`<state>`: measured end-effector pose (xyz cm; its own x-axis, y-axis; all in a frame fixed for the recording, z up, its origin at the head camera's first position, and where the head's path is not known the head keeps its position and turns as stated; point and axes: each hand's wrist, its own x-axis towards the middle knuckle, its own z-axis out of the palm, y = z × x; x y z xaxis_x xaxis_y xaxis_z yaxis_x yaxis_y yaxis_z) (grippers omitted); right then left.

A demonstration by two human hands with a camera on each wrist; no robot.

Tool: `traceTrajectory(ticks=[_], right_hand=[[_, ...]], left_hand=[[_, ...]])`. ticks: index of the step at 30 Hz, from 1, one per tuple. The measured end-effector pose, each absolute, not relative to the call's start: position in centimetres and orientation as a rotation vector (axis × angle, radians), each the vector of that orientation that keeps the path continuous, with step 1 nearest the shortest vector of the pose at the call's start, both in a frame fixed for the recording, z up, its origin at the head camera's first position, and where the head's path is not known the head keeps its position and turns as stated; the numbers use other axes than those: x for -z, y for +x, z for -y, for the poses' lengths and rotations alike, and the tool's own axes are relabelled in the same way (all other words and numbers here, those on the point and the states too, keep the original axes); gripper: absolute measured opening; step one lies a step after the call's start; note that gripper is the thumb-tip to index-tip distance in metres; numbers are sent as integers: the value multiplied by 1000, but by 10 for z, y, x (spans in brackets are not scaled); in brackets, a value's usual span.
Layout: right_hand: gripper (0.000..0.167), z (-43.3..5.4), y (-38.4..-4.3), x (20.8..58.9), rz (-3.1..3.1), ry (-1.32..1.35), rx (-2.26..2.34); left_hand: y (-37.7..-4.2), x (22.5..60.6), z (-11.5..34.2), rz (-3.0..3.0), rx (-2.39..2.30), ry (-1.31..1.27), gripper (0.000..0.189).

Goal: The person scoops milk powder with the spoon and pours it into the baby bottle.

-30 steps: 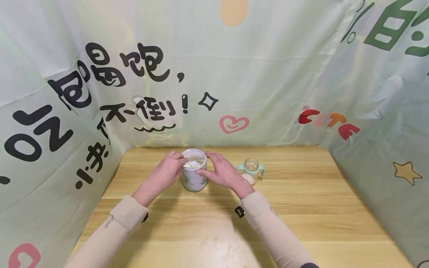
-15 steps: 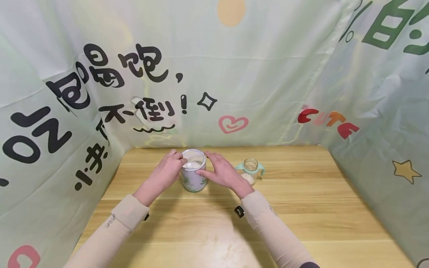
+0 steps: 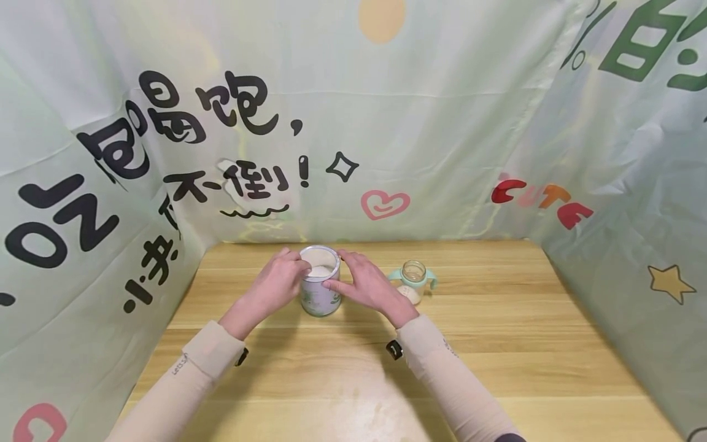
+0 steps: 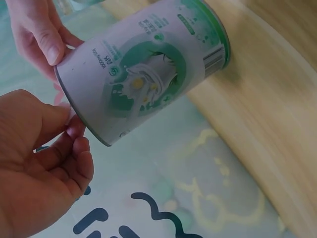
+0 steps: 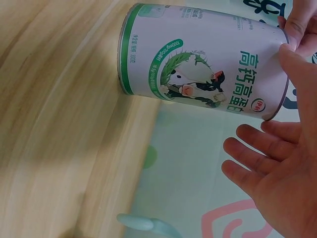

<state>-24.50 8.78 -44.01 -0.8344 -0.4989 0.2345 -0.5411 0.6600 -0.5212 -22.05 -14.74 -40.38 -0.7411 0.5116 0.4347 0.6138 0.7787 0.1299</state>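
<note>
A milk powder can (image 3: 321, 299), white with green print and a cow picture, stands uncovered on the table. White powder (image 3: 321, 271) lies inside it. My right hand (image 3: 371, 282) holds the can at its rim, thumb on the near side; in the right wrist view its other fingers (image 5: 247, 153) spread beyond the edge. My left hand (image 3: 280, 276) is at the opposite side of the rim with curled fingers. In the left wrist view its thumb and forefinger (image 4: 77, 126) pinch a small pale piece right at the rim; I cannot tell what it is.
To the right of the can stands a baby bottle (image 3: 412, 288) with mint-green handles, no cap and some white powder at the bottom. The wooden table (image 3: 497, 374) is bounded by a printed cloth backdrop (image 3: 442, 153) at the back and sides.
A pale lump seen in the can a second ago no longer shows; the powder looks smoother now. The left hand shifts only slightly at the rim. The right hand and the bottle stay put.
</note>
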Motion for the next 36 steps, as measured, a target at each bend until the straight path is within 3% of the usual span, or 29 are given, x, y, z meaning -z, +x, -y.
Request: traceTrajectory(ticks=[21, 36], right_hand=[[78, -87, -245, 444, 2786, 864, -924], [78, -86, -244, 445, 2775, 860, -950]], left_hand=[[-221, 401, 147, 2719, 837, -651, 14], [-225, 402, 154, 2636, 1081, -285, 21]])
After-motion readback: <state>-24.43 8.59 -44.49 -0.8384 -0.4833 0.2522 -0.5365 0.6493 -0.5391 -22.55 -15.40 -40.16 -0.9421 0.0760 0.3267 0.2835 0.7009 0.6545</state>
